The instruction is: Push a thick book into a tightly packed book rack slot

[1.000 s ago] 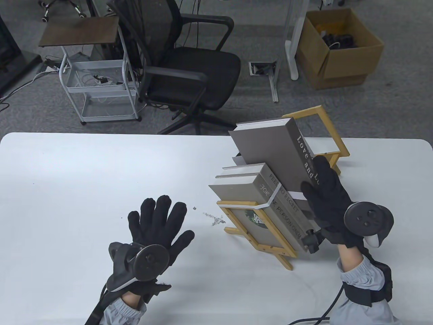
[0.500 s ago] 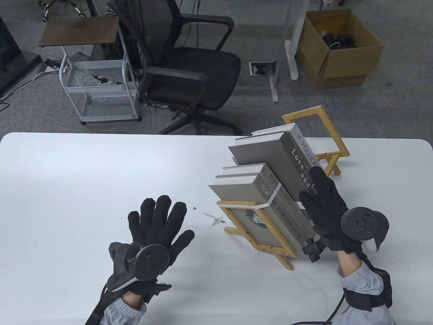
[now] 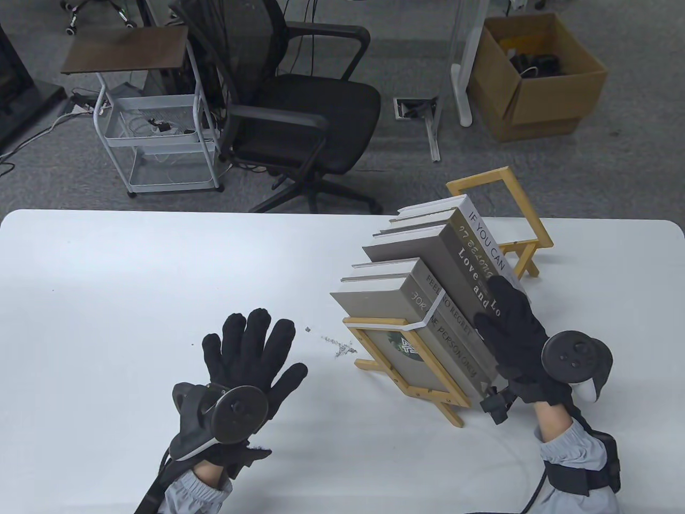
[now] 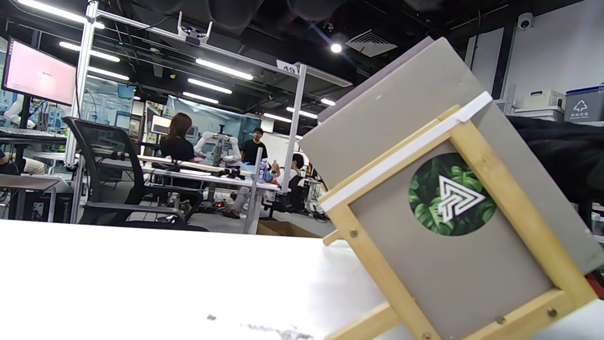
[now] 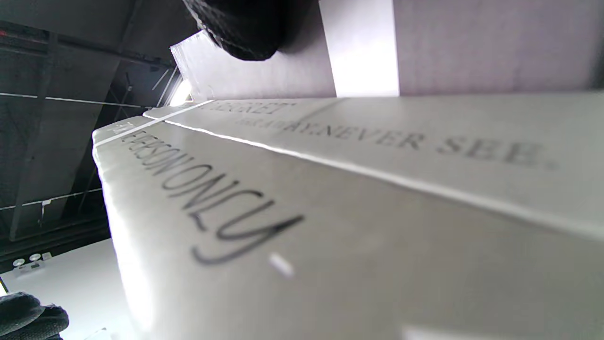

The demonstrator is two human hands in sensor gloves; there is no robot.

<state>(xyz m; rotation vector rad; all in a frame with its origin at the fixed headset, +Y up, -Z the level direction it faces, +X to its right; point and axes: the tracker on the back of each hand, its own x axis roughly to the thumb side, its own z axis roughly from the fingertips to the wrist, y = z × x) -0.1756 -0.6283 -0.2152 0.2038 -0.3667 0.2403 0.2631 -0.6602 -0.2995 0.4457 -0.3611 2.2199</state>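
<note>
Now, book: thick grey book (image 3: 428, 251), spine "Love and Lo…", stands higher than its neighbours in the wooden rack (image 3: 406, 369).
Right hand (image 3: 516, 334): fingers grip its spine.
Left hand (image 3: 251, 353): fingers spread, released, flat on the counter (image 3: 134, 300).

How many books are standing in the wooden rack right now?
5, in a row in the rack: "For One Person Only" nearest the camera, "Feel No Regret", "Love and" under the right hand, a gold-lettered one, then "If You Can". More may be hidden.

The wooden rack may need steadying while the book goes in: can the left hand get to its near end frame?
Probably yes: the left hand rests flat and free, with only bare table between it and the wooden rack.
</note>
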